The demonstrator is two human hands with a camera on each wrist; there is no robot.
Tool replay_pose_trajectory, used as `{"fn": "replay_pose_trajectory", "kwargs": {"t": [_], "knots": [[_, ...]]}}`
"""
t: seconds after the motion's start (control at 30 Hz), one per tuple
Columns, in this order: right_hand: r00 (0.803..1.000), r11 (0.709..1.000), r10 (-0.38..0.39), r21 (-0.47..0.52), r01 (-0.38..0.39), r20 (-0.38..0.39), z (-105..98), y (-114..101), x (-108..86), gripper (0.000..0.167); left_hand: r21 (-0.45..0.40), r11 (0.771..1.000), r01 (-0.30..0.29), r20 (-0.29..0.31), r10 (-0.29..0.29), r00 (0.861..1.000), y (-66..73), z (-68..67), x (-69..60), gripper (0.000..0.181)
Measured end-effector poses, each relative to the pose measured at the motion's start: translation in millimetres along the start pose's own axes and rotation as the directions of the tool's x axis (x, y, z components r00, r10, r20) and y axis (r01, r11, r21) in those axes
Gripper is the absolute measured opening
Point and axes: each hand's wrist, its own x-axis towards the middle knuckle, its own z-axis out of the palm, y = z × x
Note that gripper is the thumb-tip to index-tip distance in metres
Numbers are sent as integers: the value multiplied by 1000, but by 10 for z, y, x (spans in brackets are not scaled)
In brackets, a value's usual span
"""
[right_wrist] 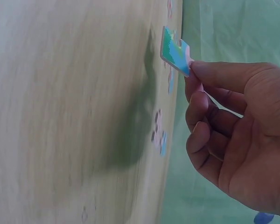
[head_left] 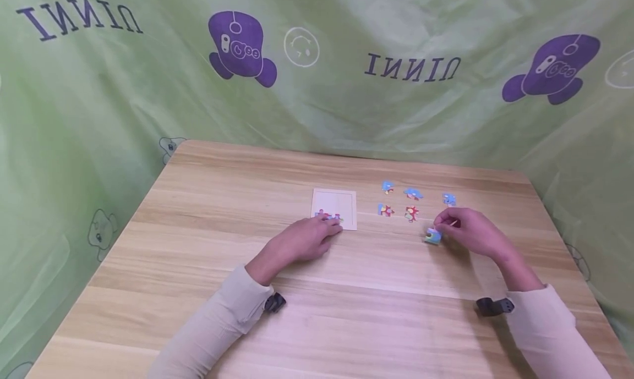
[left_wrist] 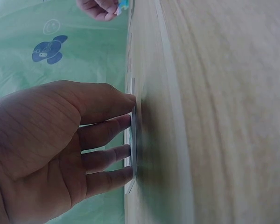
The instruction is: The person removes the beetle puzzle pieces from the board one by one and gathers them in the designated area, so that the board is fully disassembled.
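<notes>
My left hand [head_left: 309, 239] rests its fingertips at the near edge of a pale square puzzle tray [head_left: 350, 209]. In the left wrist view the left hand's fingers [left_wrist: 107, 182] reach fairly straight to the tray's edge. Colourful puzzle pieces [head_left: 323, 214] lie along the tray's near side, partly hidden by that hand. To the right, my right hand [head_left: 468, 230] pinches a blue and green puzzle piece [head_left: 433, 236] between thumb and index finger. The right wrist view shows this puzzle piece [right_wrist: 175, 52] tilted and raised off the table, with the other fingers curled below.
Several loose puzzle pieces lie right of the tray, among them a red one [head_left: 411, 213], a blue one [head_left: 413, 193] and another blue one [head_left: 449, 198] beyond my right hand. The wooden table [head_left: 346, 313] meets a green printed curtain [head_left: 327, 115] at its far edge.
</notes>
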Motion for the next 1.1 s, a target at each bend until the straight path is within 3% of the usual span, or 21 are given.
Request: {"fn": "replay_pose_trajectory", "kwargs": {"t": [0.5, 1.1], "knots": [[993, 996, 88, 21, -90, 84, -123, 255, -48, 17, 3, 1000, 14, 8, -14, 1000, -3, -4, 11, 40], [993, 996, 93, -5, -92, 69, -87, 337, -29, 13, -10, 1000, 16, 23, -16, 1000, -19, -6, 1, 42]]}}
